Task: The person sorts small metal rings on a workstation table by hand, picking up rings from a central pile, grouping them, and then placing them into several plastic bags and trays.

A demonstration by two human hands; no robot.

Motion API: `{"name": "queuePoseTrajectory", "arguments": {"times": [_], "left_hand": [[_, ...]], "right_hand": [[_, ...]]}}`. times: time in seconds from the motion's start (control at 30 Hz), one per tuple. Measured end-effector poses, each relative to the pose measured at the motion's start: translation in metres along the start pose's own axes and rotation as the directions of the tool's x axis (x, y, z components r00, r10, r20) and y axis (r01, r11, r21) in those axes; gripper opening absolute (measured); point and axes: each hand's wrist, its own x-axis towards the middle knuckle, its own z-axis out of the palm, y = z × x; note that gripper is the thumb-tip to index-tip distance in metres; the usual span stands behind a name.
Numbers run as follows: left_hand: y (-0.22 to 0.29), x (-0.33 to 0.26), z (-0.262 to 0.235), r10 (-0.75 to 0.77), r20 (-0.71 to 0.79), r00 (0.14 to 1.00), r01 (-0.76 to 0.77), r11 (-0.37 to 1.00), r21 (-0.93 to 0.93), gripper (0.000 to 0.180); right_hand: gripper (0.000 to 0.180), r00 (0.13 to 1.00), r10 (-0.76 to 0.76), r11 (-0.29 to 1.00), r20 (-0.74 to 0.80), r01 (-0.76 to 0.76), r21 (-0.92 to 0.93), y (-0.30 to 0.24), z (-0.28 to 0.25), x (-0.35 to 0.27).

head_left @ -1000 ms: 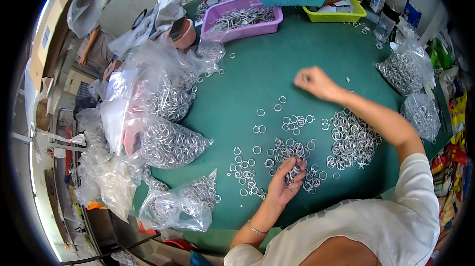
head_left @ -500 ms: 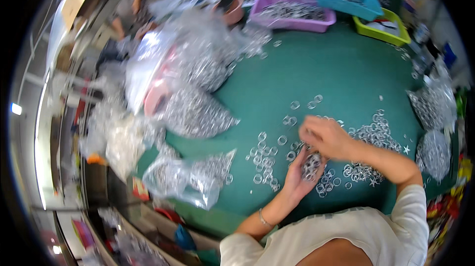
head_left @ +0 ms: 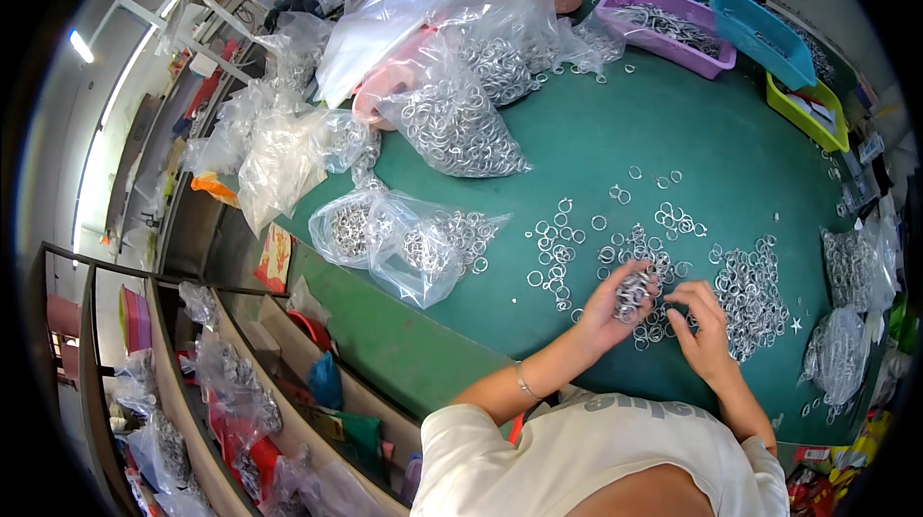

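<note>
Ring clump (head_left: 632, 298) in left hand (head_left: 602, 311): long axis fore-and-aft, tilts mixed.

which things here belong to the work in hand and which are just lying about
Part of the work, it seems:
handful of rings in the left grip
loose ring pile beside the right grip
perhaps the bagged rings

Seemingly just lying about:
lime-green basket
blue plastic bundle
red and yellow packet
</note>
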Motion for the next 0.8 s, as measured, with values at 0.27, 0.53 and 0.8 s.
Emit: {"name": "queuePoseTrajectory", "arguments": {"times": [0.27,0.53,0.8], "left_hand": [[0.144,-0.001,0.069,0.335,0.141,0.932,-0.319,0.94,-0.122,0.014],[0.353,0.062,0.236,0.765,0.315,0.562,-0.805,0.418,0.421,0.02],[0.42,0.117,0.229,0.846,0.068,0.528,-0.215,0.056,0.975,0.017]], "right_hand": [[0.015,0.952,0.181,0.982,-0.245,-0.189,-0.011,0.023,-0.011,-0.039],[0.008,0.913,0.262,0.965,-0.312,-0.25,0.08,0.042,-0.019,-0.043],[0.003,0.811,0.374,0.927,-0.451,-0.341,0.155,0.061,-0.018,-0.044]]}}
